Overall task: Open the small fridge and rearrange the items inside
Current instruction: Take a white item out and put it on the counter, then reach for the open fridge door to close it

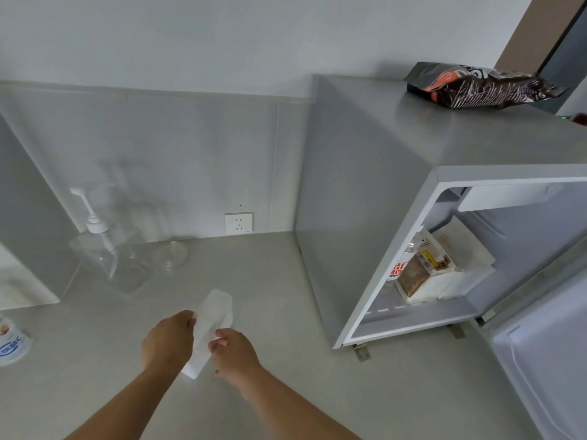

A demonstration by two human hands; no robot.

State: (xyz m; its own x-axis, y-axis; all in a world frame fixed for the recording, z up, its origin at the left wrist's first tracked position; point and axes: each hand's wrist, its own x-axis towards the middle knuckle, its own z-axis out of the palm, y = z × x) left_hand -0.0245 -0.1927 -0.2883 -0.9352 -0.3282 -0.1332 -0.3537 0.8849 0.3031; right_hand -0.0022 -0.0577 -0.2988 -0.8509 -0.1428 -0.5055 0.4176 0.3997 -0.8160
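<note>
The small grey fridge (365, 192) stands on the counter at the right with its door (546, 354) swung open toward me. Inside lie a wrapped sandwich-like pack (425, 269), a bottle with a red label (401, 265) and white paper or packets (470, 252). A folded white cloth (211, 325) is held over the counter to the left of the fridge. My left hand (168, 341) grips its left edge and my right hand (235, 354) pinches its right edge.
A dark snack bag (482, 87) lies on top of the fridge. A clear pump bottle (108, 249) and a clear glass dish (171, 255) stand by the back wall, near a wall socket (239, 223). A printed cup (12, 341) sits at the far left.
</note>
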